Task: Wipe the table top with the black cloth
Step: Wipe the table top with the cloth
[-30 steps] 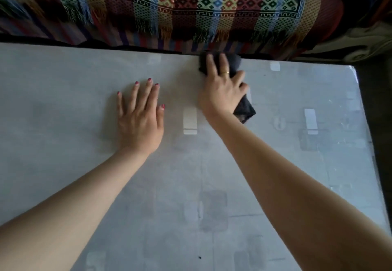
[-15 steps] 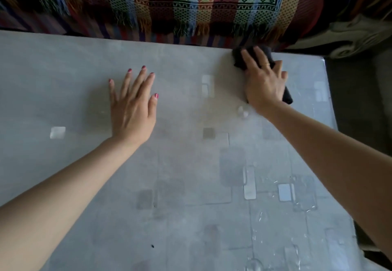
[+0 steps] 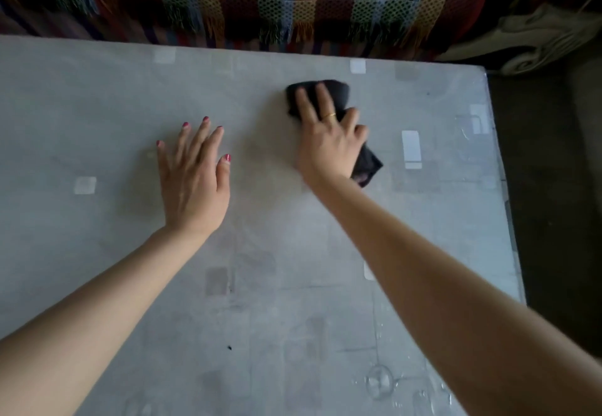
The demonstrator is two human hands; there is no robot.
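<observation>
The grey table top (image 3: pixel 97 116) fills most of the view, covered by a shiny clear sheet with pale squares. My right hand (image 3: pixel 329 142) presses flat on the black cloth (image 3: pixel 338 91) in the far middle-right of the table. The cloth shows past my fingertips and again beside my wrist; the rest is hidden under the palm. My left hand (image 3: pixel 193 181) lies flat on the bare surface to the left of it, fingers apart, holding nothing.
A sofa draped in a colourful patterned blanket (image 3: pixel 260 2) with a fringe runs along the table's far edge. The table's right edge (image 3: pixel 503 187) drops to a dark floor. A small dark speck (image 3: pixel 229 347) lies on the near surface.
My right hand has slid the cloth from the far right corner back toward me and to the left. My left hand has stayed flat in about the same spot.
</observation>
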